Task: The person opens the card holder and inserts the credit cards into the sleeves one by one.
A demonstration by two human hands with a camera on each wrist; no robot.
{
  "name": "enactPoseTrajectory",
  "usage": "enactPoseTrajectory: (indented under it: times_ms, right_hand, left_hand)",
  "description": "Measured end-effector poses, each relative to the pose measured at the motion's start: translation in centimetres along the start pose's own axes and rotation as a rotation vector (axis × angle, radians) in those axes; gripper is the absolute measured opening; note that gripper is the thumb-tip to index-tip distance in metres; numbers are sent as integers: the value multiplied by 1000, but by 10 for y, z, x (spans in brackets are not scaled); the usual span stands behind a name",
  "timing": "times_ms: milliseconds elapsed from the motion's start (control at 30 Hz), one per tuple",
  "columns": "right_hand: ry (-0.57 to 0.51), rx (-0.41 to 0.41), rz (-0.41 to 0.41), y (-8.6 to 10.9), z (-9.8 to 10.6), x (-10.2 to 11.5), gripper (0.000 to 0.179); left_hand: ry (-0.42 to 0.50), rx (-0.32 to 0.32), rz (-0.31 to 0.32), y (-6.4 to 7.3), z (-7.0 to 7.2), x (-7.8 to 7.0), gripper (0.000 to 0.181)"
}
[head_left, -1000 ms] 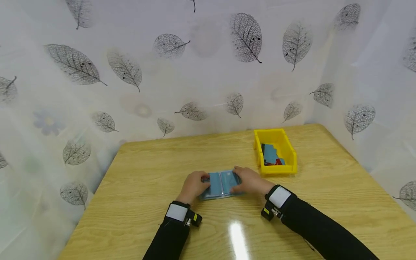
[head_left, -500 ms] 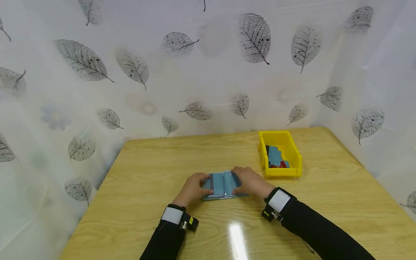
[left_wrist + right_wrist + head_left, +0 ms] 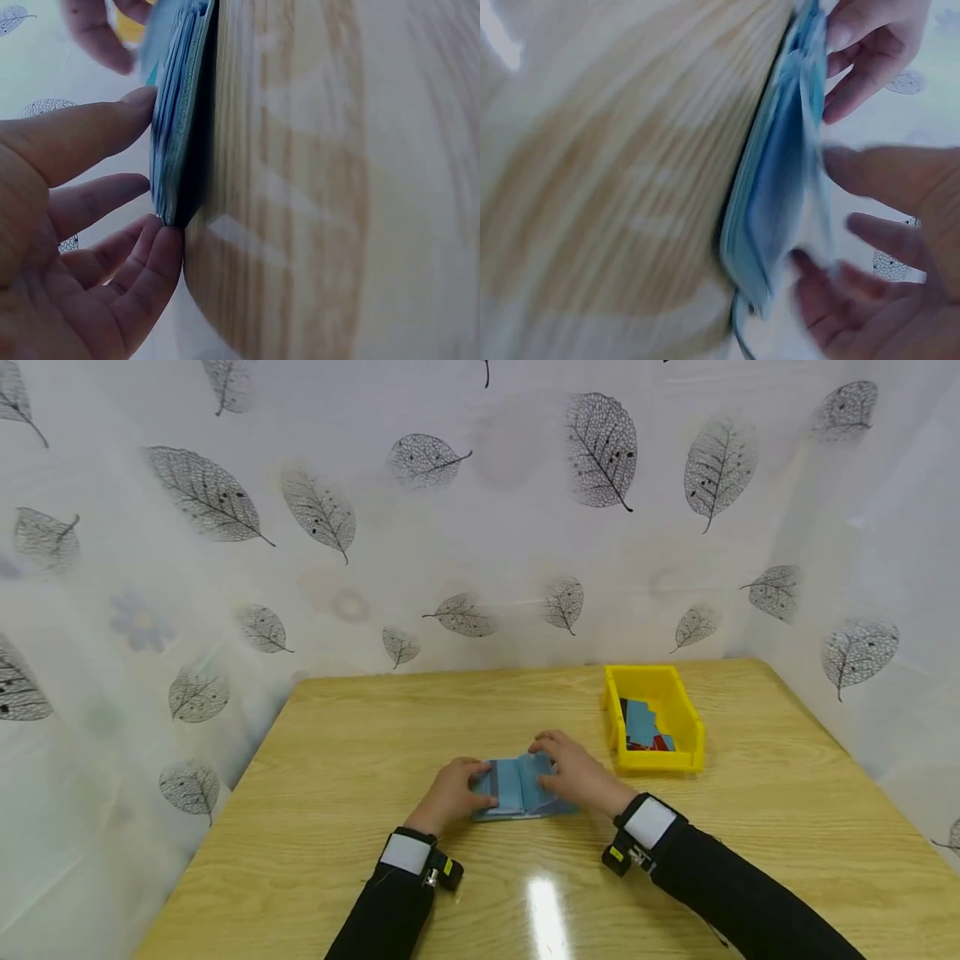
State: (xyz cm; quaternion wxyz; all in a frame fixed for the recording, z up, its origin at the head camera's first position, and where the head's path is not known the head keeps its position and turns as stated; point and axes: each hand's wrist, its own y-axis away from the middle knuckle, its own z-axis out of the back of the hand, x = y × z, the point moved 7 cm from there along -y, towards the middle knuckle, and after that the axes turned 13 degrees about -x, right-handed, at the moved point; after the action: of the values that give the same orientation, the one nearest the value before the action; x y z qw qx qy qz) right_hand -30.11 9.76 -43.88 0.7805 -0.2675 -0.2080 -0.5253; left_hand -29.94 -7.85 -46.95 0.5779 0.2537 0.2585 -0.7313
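Note:
A light blue card wallet (image 3: 510, 789) with clear sleeves lies spread on the wooden table in front of me. My left hand (image 3: 448, 793) holds its left half, thumb on the top sleeves and the other fingers along the outer edge, as the left wrist view shows. At the right half, my right hand (image 3: 577, 774) has a raised sleeve (image 3: 810, 180) between thumb and fingers, blurred in the right wrist view. Below that sleeve, the stacked right side of the wallet lies near the tabletop. A thin strap (image 3: 739, 326) hangs from its corner.
A yellow bin (image 3: 696, 753) stands behind and to the right of my right hand. Inside are blue, red and dark cards (image 3: 640, 724). A pale curtain (image 3: 480, 543) with leaf prints hangs behind the wooden table (image 3: 360, 727).
My right hand has lifted a clear sleeve from the wallet's right half and risen slightly. My left hand stays on the left half. The head view has shifted a little.

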Motion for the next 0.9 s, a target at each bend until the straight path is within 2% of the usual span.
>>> enactPoseTrajectory:
  times_ms: [133, 233, 367, 467, 567, 733, 800, 900]
  right_hand:
    - [-190, -69, 11, -2, 1, 10, 40]
    - [-260, -16, 43, -1, -7, 17, 39]
    - [-190, 95, 179, 6, -22, 24, 31]
    - [-93, 112, 261, 10, -28, 28, 24]
    - [-45, 117, 280, 11, -30, 30, 23]
    - [8, 130, 291, 12, -32, 32, 24]
    - [11, 133, 282, 12, -33, 31, 24]
    - [4, 141, 282, 13, -32, 31, 24]
  left_hand:
    - [-11, 13, -8, 0, 0, -2, 57]
    - [-21, 9, -42, -1, 0, -4, 56]
    - [-49, -13, -100, -2, 1, -5, 45]
    - [-58, -26, -102, -1, 2, -6, 38]
    - [-38, -23, -72, 0, 3, -7, 39]
    - [28, 31, -14, 0, 0, -5, 66]
    - [17, 49, -7, 0, -2, -5, 73]
    - [-36, 54, -23, 0, -4, -4, 69]
